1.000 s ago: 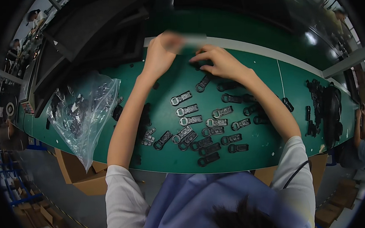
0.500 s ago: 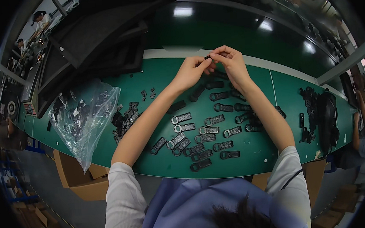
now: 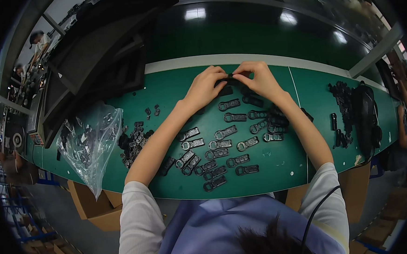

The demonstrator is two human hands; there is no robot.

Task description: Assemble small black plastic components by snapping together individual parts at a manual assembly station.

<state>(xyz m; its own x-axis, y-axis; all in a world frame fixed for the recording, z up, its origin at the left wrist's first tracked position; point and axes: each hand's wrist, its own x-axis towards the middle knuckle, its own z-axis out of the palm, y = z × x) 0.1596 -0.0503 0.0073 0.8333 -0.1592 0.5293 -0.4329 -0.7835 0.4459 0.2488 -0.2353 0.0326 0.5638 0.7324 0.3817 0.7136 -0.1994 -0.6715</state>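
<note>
My left hand (image 3: 206, 87) and my right hand (image 3: 260, 79) meet above the far part of the green table. Their fingertips pinch a small black part (image 3: 230, 76) from either side; most of it is hidden, so its exact kind cannot be made out. Below and between my forearms lie several black plastic pieces (image 3: 238, 117), each flat with a ring at one end and round recesses along the body. Some plainer dark pieces (image 3: 253, 99) lie close under my right hand.
A pile of small black parts (image 3: 134, 143) sits by my left forearm, beside a clear plastic bag (image 3: 90, 148) of parts. Black foam trays (image 3: 92, 64) are stacked at the far left. More black parts (image 3: 343, 104) and a black bundle (image 3: 365, 117) lie right. A cardboard box (image 3: 89, 204) stands below.
Both hands have come slightly nearer to me, still pinching the small part. My left fingers now curl further over it. The whole view has shifted a little.
</note>
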